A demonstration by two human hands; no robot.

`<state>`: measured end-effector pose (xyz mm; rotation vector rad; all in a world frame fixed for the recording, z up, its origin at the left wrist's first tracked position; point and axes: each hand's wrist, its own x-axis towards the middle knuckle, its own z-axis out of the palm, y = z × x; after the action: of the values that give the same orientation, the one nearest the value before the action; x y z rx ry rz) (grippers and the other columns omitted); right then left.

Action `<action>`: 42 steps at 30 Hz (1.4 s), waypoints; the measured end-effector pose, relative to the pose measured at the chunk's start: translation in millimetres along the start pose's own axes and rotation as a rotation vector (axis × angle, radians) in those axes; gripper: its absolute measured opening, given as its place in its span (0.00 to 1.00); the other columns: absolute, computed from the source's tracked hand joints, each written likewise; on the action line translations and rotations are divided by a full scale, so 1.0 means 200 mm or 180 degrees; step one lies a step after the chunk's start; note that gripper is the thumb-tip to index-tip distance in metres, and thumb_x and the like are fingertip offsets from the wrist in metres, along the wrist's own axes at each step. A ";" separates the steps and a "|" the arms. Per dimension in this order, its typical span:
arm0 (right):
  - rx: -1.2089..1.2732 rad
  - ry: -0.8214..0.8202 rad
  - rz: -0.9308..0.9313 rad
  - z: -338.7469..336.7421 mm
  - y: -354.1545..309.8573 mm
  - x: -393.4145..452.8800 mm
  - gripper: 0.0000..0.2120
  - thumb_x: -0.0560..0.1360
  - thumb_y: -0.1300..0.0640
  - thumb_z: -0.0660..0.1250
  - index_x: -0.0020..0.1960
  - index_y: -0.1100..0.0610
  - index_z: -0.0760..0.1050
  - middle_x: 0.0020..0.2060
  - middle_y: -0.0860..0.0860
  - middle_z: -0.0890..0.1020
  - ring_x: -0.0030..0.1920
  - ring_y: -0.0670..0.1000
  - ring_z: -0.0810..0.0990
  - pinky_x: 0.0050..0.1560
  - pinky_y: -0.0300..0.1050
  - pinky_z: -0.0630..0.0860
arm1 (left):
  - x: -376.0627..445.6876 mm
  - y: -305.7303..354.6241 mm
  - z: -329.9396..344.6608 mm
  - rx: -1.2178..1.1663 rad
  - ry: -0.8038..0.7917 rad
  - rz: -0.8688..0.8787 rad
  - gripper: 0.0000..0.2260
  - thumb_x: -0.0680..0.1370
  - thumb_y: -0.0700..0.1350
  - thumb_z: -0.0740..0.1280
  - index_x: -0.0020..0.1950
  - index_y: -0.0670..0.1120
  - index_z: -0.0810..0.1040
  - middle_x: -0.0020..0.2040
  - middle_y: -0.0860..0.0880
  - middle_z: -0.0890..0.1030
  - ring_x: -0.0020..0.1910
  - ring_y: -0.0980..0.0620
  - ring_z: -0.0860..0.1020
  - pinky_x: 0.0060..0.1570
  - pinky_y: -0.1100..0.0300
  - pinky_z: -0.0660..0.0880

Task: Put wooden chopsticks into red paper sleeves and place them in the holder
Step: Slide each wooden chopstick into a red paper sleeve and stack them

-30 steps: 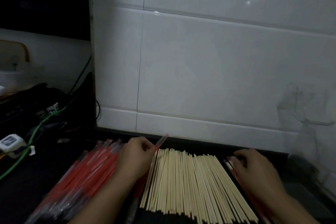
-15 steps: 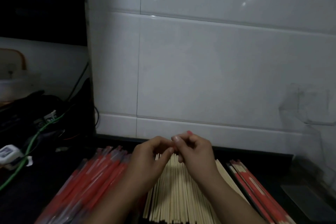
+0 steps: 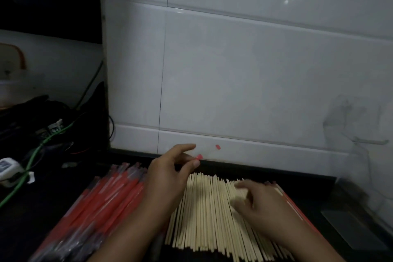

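A wide pile of bare wooden chopsticks lies on the dark counter in front of me. Left of it is a heap of red sleeves. My left hand is raised over the pile's far left end and pinches a red sleeve tip between thumb and fingers. A second small red bit shows just beyond it. My right hand is down on the right part of the chopstick pile, fingers curled and blurred; whether it grips any chopstick is unclear. No holder is plainly visible.
A few red-sleeved chopsticks lie along the pile's right edge. The white tiled wall stands close behind. A green cable and a small white device are at the left. A dark flat object sits at the right.
Half a second ago both hands met at the sleeve tip. My right hand has since dropped right onto the chopstick pile, while my left hand keeps the sleeve.
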<state>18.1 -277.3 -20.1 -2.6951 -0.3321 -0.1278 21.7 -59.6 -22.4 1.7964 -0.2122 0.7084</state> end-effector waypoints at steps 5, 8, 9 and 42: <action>-0.0952 -0.0639 -0.0096 0.11 -0.05 -0.04 0.23 0.78 0.42 0.58 0.70 0.49 0.64 0.60 0.49 0.77 0.60 0.51 0.76 0.54 0.46 0.73 | -0.02 0.01 0.01 0.0120 -0.0013 0.0049 0.07 0.74 0.41 0.74 0.41 0.53 0.83 0.38 0.60 0.83 0.43 0.63 0.81 0.42 0.68 0.76; -0.1070 -0.0663 0.0001 0.13 -0.09 -0.01 0.21 0.79 0.50 0.57 0.71 0.53 0.63 0.59 0.53 0.76 0.59 0.54 0.76 0.47 0.46 0.68 | -0.03 0.01 0.00 0.0182 0.0020 0.0078 0.06 0.75 0.40 0.73 0.43 0.52 0.82 0.40 0.61 0.83 0.44 0.64 0.80 0.42 0.72 0.74; -0.1134 -0.0738 0.0053 0.14 -0.10 0.01 0.22 0.79 0.52 0.57 0.72 0.55 0.62 0.59 0.54 0.76 0.59 0.55 0.76 0.47 0.45 0.68 | -0.02 0.01 0.00 0.0219 0.0035 0.0096 0.07 0.76 0.39 0.71 0.45 0.52 0.82 0.41 0.62 0.83 0.46 0.65 0.80 0.43 0.75 0.73; 0.3181 0.2069 -0.0710 -0.38 -0.37 0.22 0.14 0.83 0.55 0.57 0.46 0.59 0.77 0.29 0.54 0.80 0.27 0.49 0.73 0.25 0.37 0.69 | 0.05 -0.01 -0.04 -0.1315 0.0068 -0.0665 0.05 0.80 0.38 0.65 0.49 0.42 0.81 0.40 0.45 0.86 0.37 0.49 0.83 0.41 0.61 0.81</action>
<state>38.6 -234.7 84.5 -1.5195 -0.3559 -0.6785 28.0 -50.7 -16.4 1.3915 -0.1415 0.4925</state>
